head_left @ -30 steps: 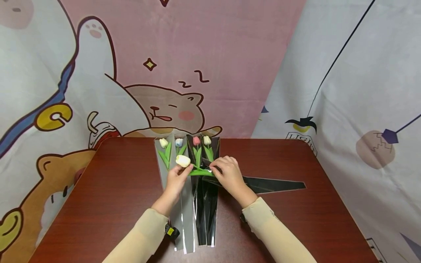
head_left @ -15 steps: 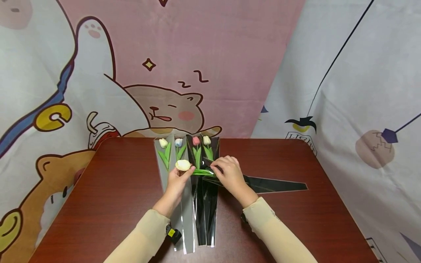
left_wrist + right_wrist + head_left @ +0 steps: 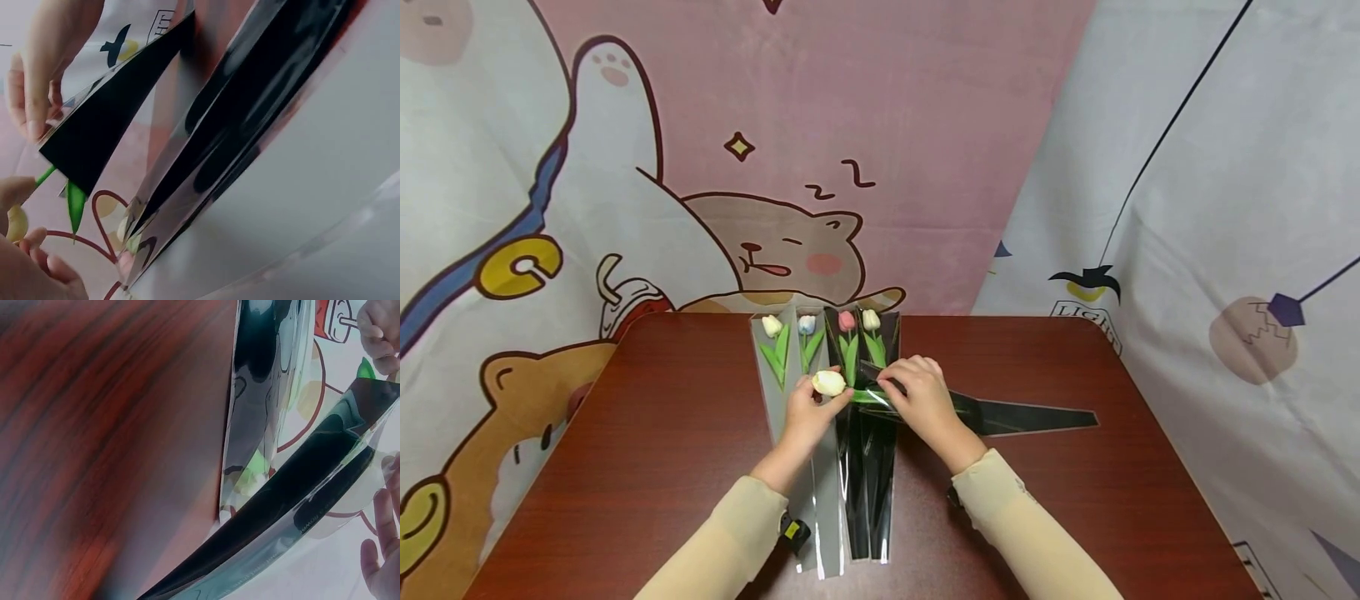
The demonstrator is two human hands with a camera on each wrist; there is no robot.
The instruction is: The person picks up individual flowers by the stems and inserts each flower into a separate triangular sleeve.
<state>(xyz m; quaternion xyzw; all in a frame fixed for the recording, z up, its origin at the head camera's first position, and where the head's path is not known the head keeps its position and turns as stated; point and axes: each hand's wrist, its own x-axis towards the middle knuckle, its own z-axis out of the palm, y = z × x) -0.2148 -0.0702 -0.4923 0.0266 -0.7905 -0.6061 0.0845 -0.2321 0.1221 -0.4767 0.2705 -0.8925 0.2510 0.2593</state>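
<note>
My left hand (image 3: 801, 425) pinches a white artificial tulip (image 3: 828, 382) just below its bloom. Its green stem and leaves run rightward into the mouth of a black-backed clear flower sleeve (image 3: 1037, 417). At that mouth the fingers of my right hand (image 3: 925, 404) pinch the sleeve's edge. In the left wrist view, a leaf (image 3: 75, 206) pokes out of the sleeve's opening, and the bloom is mostly behind the left hand. The right wrist view has the sleeve (image 3: 300, 481) stretching down from its open end; the stem inside is hidden.
Under the hands, several sleeved tulips lie side by side: a white one (image 3: 771, 326) and a blue one (image 3: 807, 324) in grey sleeves, a pink one (image 3: 847, 321) and another white one (image 3: 871, 319) in black sleeves. The brown table (image 3: 625, 467) ends at a printed cloth backdrop (image 3: 940, 167).
My left hand has moved slightly right and down with the tulip, and more of the leaves is inside the black sleeve. The right hand has stayed nearly still.
</note>
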